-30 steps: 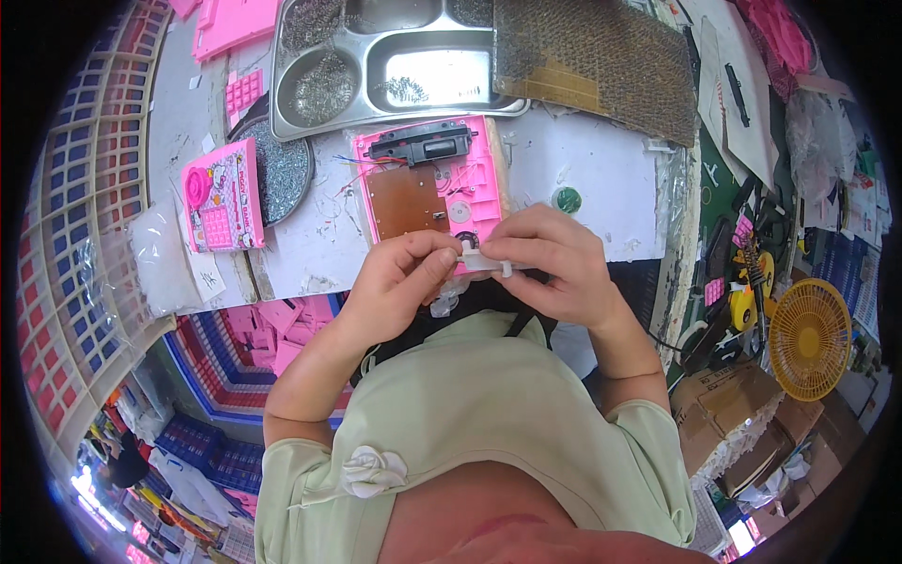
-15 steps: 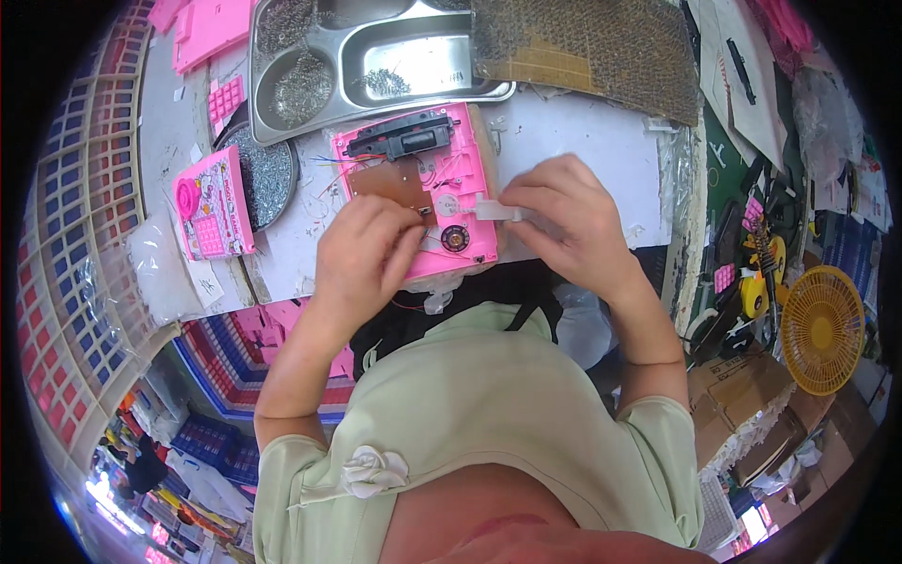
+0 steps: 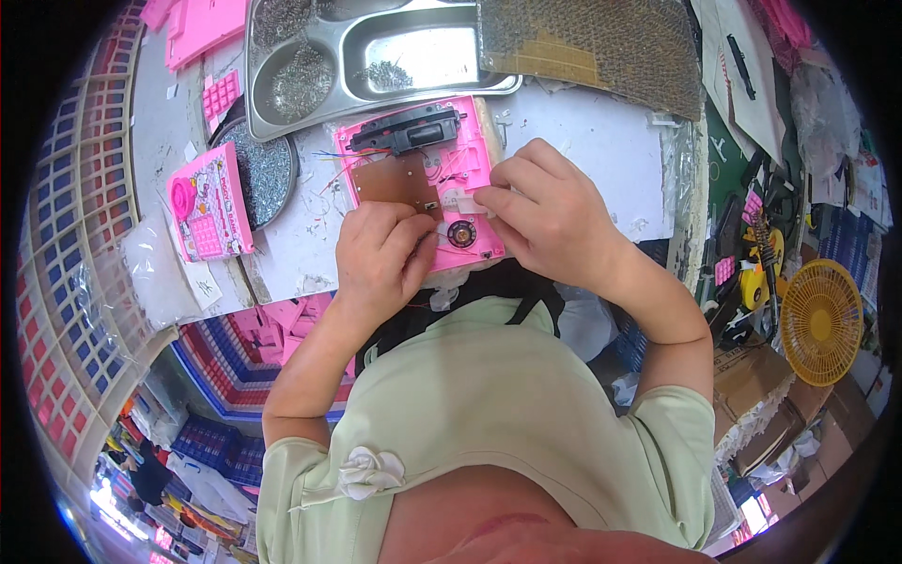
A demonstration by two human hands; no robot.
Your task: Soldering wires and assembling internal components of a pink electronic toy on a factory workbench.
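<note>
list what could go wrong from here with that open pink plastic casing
The translucent white plastic piece at the right hand's fingertips could slip or sit crooked in the open pink plastic casing.

Thin coloured wires trail loose over the casing's left edge, so the nearby left hand might snag them.

That hand also partly covers the flat brown board and might nudge it.

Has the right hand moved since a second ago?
Yes: the right hand has moved forward, closer to the steel compartment tray.
</note>
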